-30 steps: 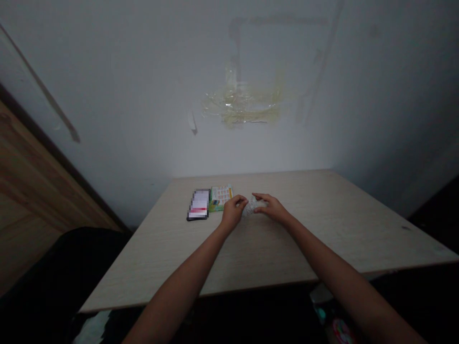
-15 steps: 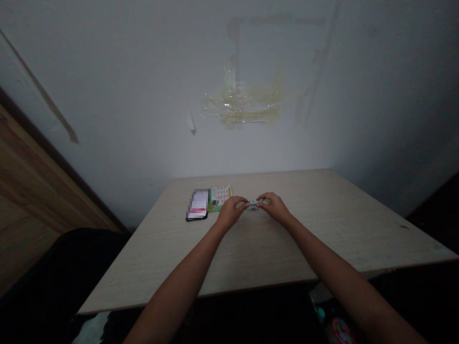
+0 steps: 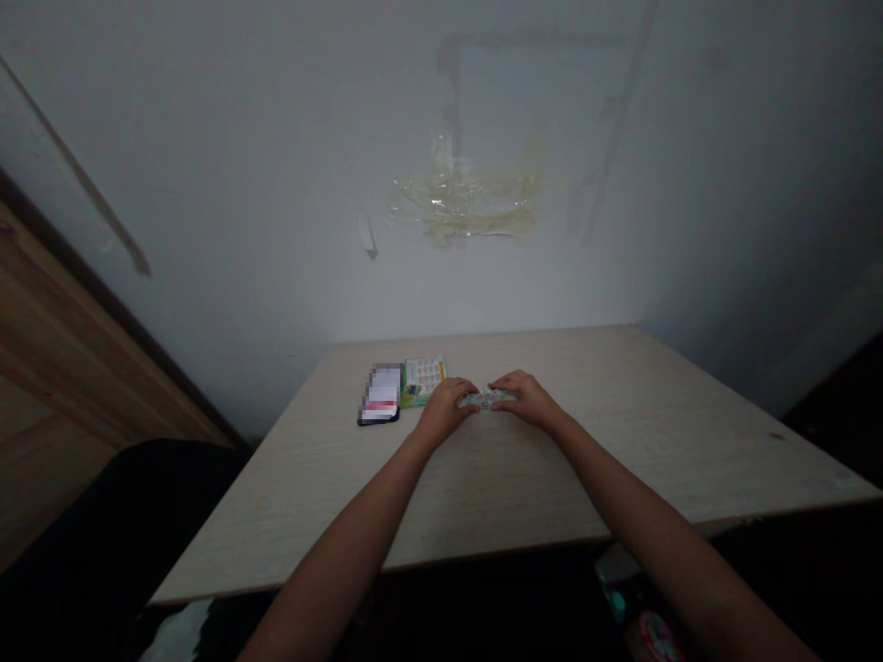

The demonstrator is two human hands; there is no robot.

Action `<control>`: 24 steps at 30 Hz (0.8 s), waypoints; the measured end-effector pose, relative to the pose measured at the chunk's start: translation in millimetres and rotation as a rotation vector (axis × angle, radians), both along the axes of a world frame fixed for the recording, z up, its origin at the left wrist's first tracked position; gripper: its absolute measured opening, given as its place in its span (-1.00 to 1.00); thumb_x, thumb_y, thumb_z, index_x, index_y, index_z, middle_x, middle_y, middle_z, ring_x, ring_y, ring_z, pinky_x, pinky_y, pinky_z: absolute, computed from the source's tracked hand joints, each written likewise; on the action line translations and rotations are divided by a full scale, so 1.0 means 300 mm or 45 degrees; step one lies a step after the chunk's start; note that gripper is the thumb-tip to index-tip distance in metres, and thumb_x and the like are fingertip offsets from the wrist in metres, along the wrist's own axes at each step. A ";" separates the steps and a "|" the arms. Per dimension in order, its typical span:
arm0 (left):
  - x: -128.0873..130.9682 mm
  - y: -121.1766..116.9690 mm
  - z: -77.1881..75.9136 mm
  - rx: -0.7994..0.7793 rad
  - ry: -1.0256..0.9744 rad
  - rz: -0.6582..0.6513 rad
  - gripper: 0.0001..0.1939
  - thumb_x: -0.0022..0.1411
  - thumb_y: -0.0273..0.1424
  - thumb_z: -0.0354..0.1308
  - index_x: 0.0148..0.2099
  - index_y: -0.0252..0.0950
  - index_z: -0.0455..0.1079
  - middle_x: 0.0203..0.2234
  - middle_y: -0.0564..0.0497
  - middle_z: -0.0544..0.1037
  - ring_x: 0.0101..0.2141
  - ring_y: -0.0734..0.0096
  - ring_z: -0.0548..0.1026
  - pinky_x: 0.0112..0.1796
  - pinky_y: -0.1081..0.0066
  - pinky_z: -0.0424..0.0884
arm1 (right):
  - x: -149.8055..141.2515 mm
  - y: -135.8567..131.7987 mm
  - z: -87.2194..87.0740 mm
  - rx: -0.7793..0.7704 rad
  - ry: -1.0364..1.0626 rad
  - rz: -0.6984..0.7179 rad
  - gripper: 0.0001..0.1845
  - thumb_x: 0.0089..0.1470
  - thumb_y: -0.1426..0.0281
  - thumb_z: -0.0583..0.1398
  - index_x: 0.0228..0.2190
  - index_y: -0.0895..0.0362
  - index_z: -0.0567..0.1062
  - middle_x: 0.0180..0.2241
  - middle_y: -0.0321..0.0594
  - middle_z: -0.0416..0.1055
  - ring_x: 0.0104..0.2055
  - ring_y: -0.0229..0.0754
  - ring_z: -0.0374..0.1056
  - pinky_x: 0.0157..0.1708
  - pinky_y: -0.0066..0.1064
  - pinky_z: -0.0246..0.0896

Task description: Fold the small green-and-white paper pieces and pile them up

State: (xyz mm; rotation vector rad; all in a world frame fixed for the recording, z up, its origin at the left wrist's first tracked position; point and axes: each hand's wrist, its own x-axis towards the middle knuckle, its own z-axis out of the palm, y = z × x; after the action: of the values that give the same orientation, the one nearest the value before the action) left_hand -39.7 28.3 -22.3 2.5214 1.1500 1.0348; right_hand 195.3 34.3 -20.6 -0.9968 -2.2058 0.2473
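Note:
Between my hands is a small whitish, crinkled piece with faint coloured marks, possibly thin plastic or paper; its exact kind is too small to tell. My left hand grips its left end between thumb and fingers. On the other side, my right hand pinches the right end the same way. Fingers cover both ends, so only the middle shows. Just left of my left hand lies a green and white printed packet or leaflet, partly covered by that hand.
A phone with a blurred, lit screen lies left of the printed packet. The pale wooden table meets a grey wall bearing old yellowed tape. Dark material stands off the table's left side.
My fingers have shifted their hold on the whitish piece. It was a rumpled shape, then bunched between the fingertips, and now appears as a flatter, wider strip. Phone and packet stay put.

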 end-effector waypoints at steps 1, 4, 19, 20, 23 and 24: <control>-0.001 0.001 -0.003 -0.003 0.004 0.004 -0.75 0.09 -0.41 0.32 -0.13 -0.24 0.50 -0.20 -0.03 0.57 -0.11 0.26 0.46 -0.02 0.26 0.33 | 0.001 0.000 0.000 -0.004 -0.011 0.001 -0.61 -0.04 0.23 0.36 -0.13 0.05 0.60 -0.17 -0.12 0.57 -0.09 -0.03 0.42 -0.01 -0.17 0.24; -0.003 0.002 -0.005 -0.010 0.018 0.012 -0.76 0.11 -0.37 0.31 -0.13 -0.25 0.51 -0.21 -0.04 0.59 -0.13 0.25 0.47 -0.03 0.26 0.33 | 0.002 0.000 0.000 -0.009 -0.037 0.013 -0.63 0.00 0.24 0.34 -0.12 0.04 0.60 -0.18 -0.14 0.58 -0.09 -0.03 0.41 -0.01 -0.19 0.23; 0.010 -0.005 -0.010 -0.019 0.011 0.056 -0.91 0.14 -0.40 0.27 -0.26 -0.26 0.54 -0.34 -0.03 0.57 -0.21 0.30 0.46 -0.09 0.29 0.33 | -0.001 0.003 0.004 0.000 -0.134 0.022 -0.72 0.07 0.26 0.28 -0.15 0.00 0.62 -0.23 -0.17 0.58 -0.09 -0.06 0.39 -0.01 -0.22 0.20; 0.010 -0.006 -0.011 -0.017 0.011 0.061 -0.91 0.14 -0.40 0.27 -0.26 -0.26 0.54 -0.33 -0.03 0.57 -0.21 0.30 0.46 -0.09 0.29 0.33 | -0.001 0.003 0.003 0.001 -0.140 0.024 -0.72 0.07 0.26 0.28 -0.15 0.00 0.61 -0.22 -0.17 0.58 -0.09 -0.07 0.39 -0.01 -0.22 0.20; 0.006 -0.007 -0.017 -0.003 0.016 0.047 -0.88 0.15 -0.39 0.28 -0.23 -0.26 0.53 -0.31 -0.03 0.56 -0.19 0.29 0.46 -0.07 0.28 0.33 | -0.003 -0.002 0.000 0.004 -0.137 0.035 -0.68 0.07 0.26 0.28 -0.10 0.01 0.59 -0.19 -0.16 0.58 -0.07 -0.07 0.39 0.01 -0.20 0.19; 0.004 -0.006 -0.019 0.007 0.013 0.039 -0.87 0.15 -0.38 0.28 -0.21 -0.26 0.53 -0.29 -0.03 0.56 -0.18 0.29 0.45 -0.06 0.27 0.33 | -0.003 -0.004 0.000 0.006 -0.126 0.034 -0.67 0.07 0.26 0.29 -0.09 0.01 0.58 -0.18 -0.16 0.57 -0.07 -0.06 0.39 0.01 -0.19 0.19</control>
State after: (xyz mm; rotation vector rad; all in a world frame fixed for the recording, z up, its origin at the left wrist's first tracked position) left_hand -38.5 26.4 -27.9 2.5236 1.1934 1.0353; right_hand 194.3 33.1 -20.7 -0.9966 -2.3093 0.2092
